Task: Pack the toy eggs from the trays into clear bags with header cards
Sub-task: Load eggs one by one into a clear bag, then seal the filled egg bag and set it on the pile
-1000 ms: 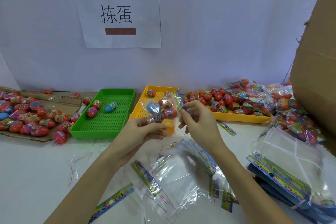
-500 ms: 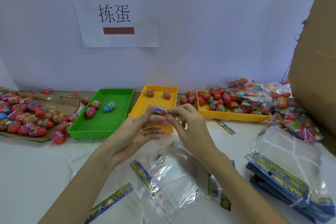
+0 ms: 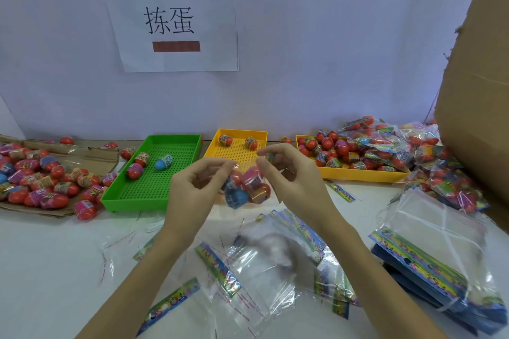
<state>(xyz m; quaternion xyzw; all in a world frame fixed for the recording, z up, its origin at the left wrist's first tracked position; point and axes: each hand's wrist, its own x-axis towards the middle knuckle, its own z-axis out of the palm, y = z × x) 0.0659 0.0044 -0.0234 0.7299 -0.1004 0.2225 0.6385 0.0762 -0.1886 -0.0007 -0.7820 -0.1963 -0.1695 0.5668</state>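
Both hands (image 3: 245, 173) pinching top of filled bag (image 3: 246, 187) hanging between.

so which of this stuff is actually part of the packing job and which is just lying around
In the job:
left hand and right hand, holding the filled bag
green tray
yellow tray
empty bags

Lying about:
paper sign
cardboard box

3 trays (image 3: 154, 173) behind – loose bags (image 3: 256, 278) in front, near the person.
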